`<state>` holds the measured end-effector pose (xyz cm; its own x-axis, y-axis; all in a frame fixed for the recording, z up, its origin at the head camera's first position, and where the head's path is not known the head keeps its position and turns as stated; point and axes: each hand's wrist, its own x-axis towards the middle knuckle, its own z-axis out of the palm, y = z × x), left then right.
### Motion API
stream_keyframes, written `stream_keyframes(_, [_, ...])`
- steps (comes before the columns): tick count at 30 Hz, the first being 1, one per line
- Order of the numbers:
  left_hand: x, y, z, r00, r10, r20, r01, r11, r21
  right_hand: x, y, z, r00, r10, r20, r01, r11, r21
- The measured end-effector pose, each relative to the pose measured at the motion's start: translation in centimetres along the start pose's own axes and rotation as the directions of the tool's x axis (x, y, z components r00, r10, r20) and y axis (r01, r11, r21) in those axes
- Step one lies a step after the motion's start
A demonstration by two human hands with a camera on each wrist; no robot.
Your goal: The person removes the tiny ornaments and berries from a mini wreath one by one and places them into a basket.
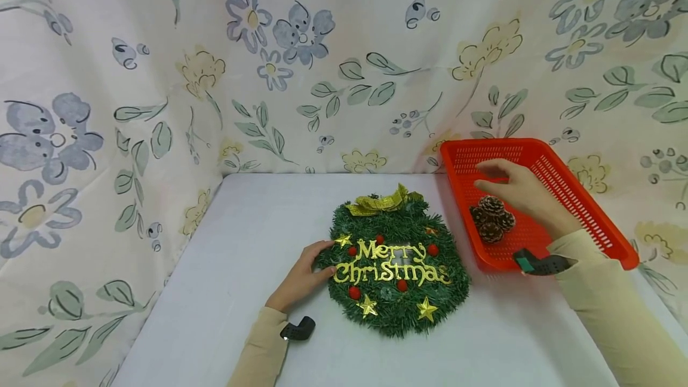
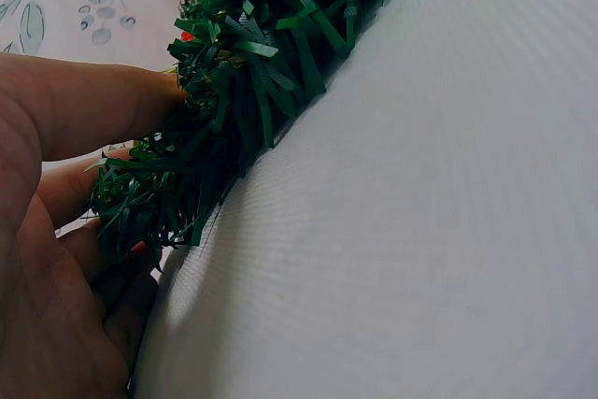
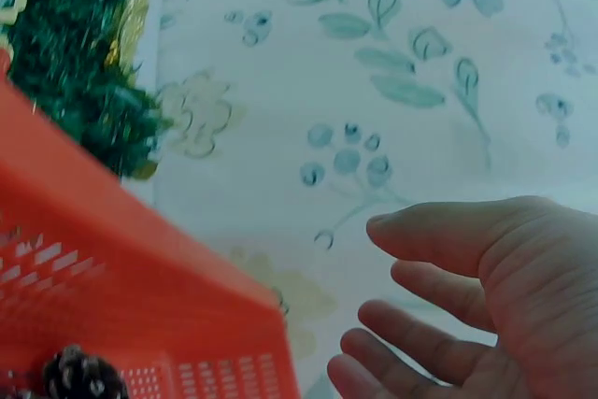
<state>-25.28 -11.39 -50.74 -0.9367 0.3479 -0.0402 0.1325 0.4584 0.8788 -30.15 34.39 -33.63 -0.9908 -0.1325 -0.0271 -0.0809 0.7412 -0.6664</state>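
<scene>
- Clearly, the relation to watch is at your right hand [image 1: 516, 189]: the pine cones [image 1: 491, 218] sit below it and on your body side, a little left of the palm, inside the red plastic basket [image 1: 455, 187].
- They lie bunched together, so no single long axis stands out; your right hand is much the nearer one, with the wreath between them and your left hand [image 1: 306, 272].
- The Merry Christmas wreath [image 1: 398, 223] stretches to the right from your left hand, flat on the white tabletop [image 1: 252, 214], roughly round, its gold bow [image 1: 378, 203] at the far end, beyond your grip.
- Your right hand has thumb and fingers parted, the fingers gently bent; it holds nothing and hangs over the basket, apart from the cones.
- Your left hand holds the wreath's left edge, thumb on one side of the green tinsel and fingers on the other; how firmly it presses, you cannot tell from here, since the tinsel hides some of the fingertips.
</scene>
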Motion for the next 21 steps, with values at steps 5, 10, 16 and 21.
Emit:
stream_keyframes(5, [0.0,0.1,0.0,1.0,0.002,-0.006,-0.002,1.0,-0.001,-0.7,-1.5,0.4,0.999,-0.047,-0.025,0.048,0.998,0.027])
stream_keyframes(10, [-0.1,0.1,0.0,1.0,0.008,-0.003,-0.008,1.0,0.002,-1.1,-2.9,1.0,0.995,-0.093,-0.034,0.094,0.994,0.057])
stream_keyframes(16, [-0.1,0.0,0.0,1.0,-0.006,0.004,0.006,1.0,-0.001,-1.7,-4.0,2.2,0.986,-0.159,-0.039,0.162,0.985,0.058])
stream_keyframes(21, [0.0,-0.1,0.0,1.0,0.009,-0.007,-0.009,1.0,-0.001,-2.2,-4.7,3.3,0.977,-0.211,-0.032,0.213,0.973,0.084])
